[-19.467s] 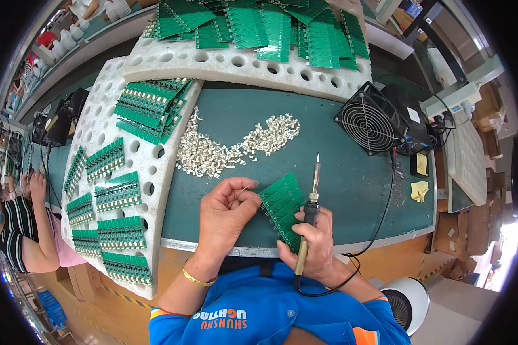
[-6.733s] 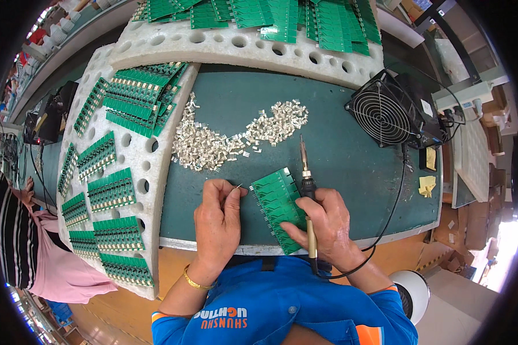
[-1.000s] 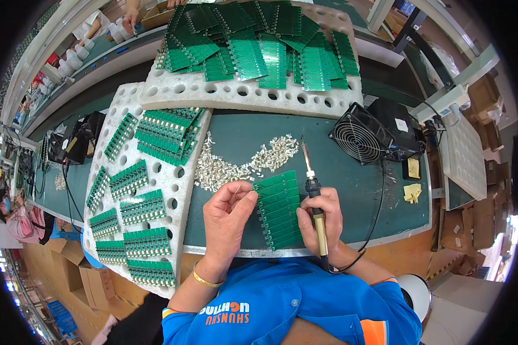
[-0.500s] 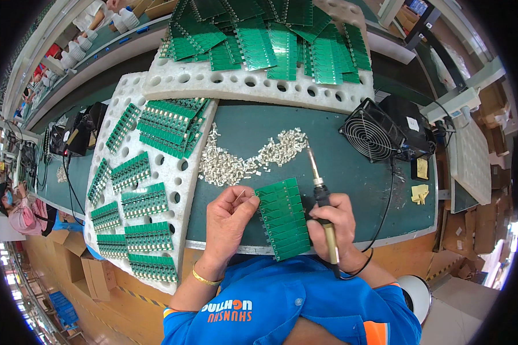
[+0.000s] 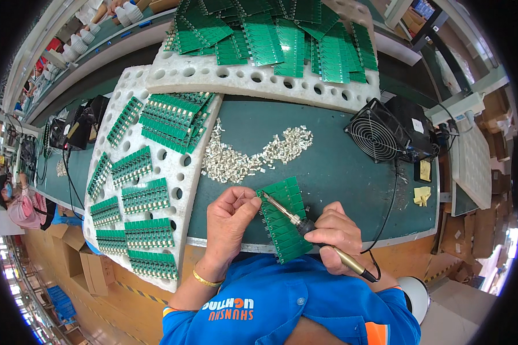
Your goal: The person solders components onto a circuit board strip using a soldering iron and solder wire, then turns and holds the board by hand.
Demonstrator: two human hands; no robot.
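Observation:
The fingers of my left hand [image 5: 229, 221] are pinched together at the upper left corner of a green circuit board [image 5: 285, 221]. Whatever else lies between those fingertips is too small to make out. The board slants across the table's near edge, with a row of small pins along its left side. My right hand [image 5: 335, 237] grips a soldering iron [image 5: 305, 225] by its dark and gold handle. Its metal tip points up and left, at the board's corner beside my left fingertips. Beyond the board lies a curved heap of small white connectors [image 5: 233, 164].
Assembled green boards [image 5: 148, 233] sit on a white foam sheet [image 5: 181, 190] at left. Bare boards [image 5: 265, 43] pile on another foam sheet [image 5: 242, 83] at the back. A black fan [image 5: 375, 135] and a yellow sponge [image 5: 422, 195] stand at right; the iron's cord [image 5: 389, 215] runs there.
The soldering iron has swung from pointing up past the board to slanting left, its tip now at the board's corner. My left hand has stayed at that corner.

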